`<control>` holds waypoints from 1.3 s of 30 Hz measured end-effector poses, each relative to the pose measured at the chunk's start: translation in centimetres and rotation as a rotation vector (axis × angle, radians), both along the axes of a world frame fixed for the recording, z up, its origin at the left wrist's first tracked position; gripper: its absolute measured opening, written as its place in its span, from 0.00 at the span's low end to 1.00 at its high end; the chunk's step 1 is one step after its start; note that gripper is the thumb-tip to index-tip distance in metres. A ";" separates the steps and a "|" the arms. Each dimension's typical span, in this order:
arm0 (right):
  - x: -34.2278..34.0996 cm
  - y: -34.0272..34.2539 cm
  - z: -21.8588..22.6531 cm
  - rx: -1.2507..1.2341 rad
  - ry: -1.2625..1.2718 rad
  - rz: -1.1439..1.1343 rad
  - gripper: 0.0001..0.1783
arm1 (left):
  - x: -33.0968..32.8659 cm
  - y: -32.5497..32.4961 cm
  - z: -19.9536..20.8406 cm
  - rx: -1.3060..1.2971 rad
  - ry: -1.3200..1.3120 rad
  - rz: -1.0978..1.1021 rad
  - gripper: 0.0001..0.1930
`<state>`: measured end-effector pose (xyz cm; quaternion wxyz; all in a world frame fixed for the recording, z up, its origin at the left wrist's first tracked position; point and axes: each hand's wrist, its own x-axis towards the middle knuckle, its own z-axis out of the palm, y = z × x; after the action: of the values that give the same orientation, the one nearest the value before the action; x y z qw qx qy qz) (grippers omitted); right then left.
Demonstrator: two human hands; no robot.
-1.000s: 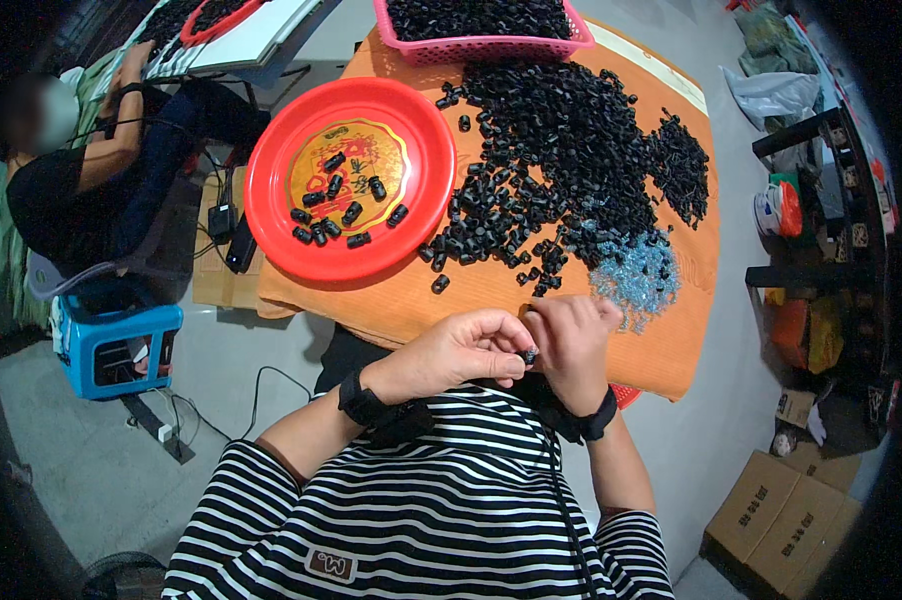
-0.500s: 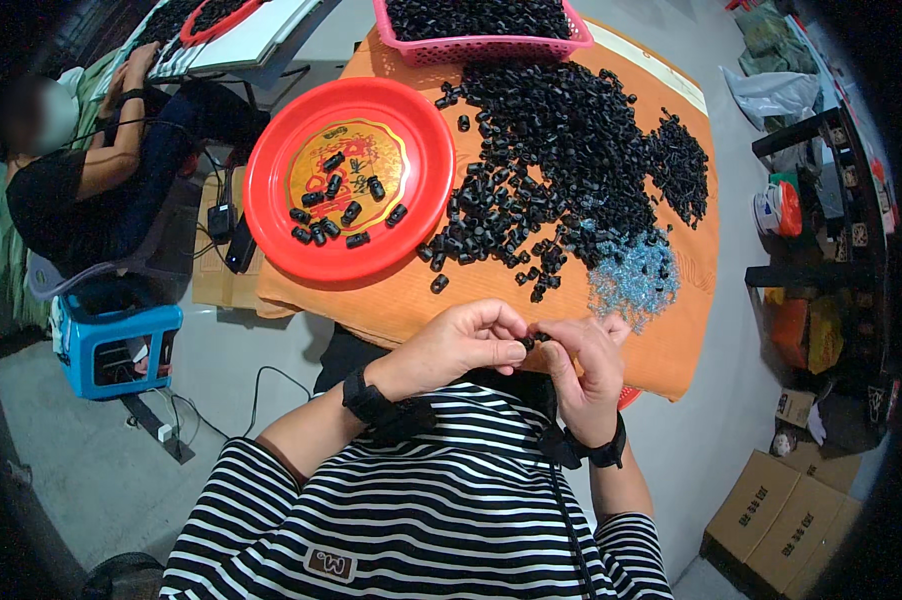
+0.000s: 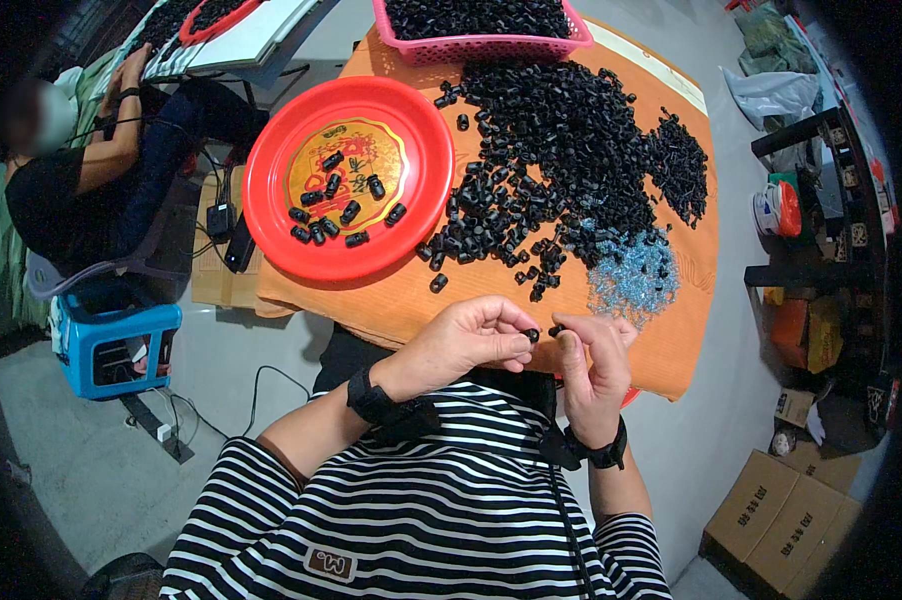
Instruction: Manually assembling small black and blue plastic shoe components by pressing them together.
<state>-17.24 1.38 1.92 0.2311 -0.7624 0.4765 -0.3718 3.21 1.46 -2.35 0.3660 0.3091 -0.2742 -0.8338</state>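
Note:
Between the thumb and fingers of my left hand (image 3: 476,335) is a small black plastic barrel (image 3: 532,336), its end facing right. My right hand (image 3: 599,365) pinches a smaller black plastic plug (image 3: 556,330) just to the right of the barrel, with a narrow gap between the two. Both hands are over the table's near edge. Beyond them spreads a heap of black plastic barrels (image 3: 561,140). A pile of slimmer black pieces (image 3: 679,165) lies to its right, and a pile of tiny shiny bluish pieces (image 3: 631,280), perhaps springs, is nearer me.
A red plate (image 3: 271,230) with several black cord-lock-like pieces (image 3: 350,212) rests left on the orange-covered table (image 3: 361,315). A pink basket (image 3: 486,48) of black parts stands at the back. Another person (image 3: 81,180) sits far left, near a blue stool (image 3: 121,345). Cardboard boxes (image 3: 781,520) lie right.
My hands have drawn slightly apart. The plug in my right hand has moved right and up, away from the barrel in my left hand, opening a gap.

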 end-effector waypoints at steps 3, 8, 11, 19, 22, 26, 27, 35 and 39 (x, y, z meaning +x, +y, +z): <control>0.0 -0.1 0.0 -0.027 0.076 -0.012 0.05 | 0.0 0.0 0.0 0.014 -0.008 0.001 0.13; 0.6 -0.1 0.2 -0.126 0.240 0.001 0.05 | -0.3 0.2 -0.5 -0.066 -0.075 0.015 0.12; 0.6 -0.1 0.0 -0.132 0.265 0.022 0.06 | -0.5 0.3 -0.1 -0.056 -0.121 0.023 0.12; 0.8 -0.1 1.6 -0.115 0.404 0.110 0.18 | -0.5 0.4 0.6 0.036 -0.098 0.063 0.11; 1.2 0.1 2.1 -0.141 0.473 0.107 0.19 | -0.6 0.3 1.0 0.053 -0.115 0.052 0.11; 1.0 0.3 1.5 -0.166 0.508 0.097 0.23 | -0.7 0.4 1.1 0.057 -0.099 0.042 0.10; 1.0 0.3 1.5 -0.176 0.516 0.098 0.22 | -0.7 0.3 1.0 0.057 -0.100 0.041 0.10; 1.2 0.6 1.0 -0.245 0.551 0.085 0.18 | -0.6 -0.1 0.4 0.056 -0.037 0.014 0.09; 1.1 0.8 0.6 -0.236 0.506 0.072 0.21 | -0.4 -0.3 0.8 0.064 -0.046 -0.016 0.10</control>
<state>-16.18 2.21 2.49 0.0274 -0.8692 0.4450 -0.2140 2.80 1.14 -1.52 0.3427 0.3376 -0.2581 -0.8378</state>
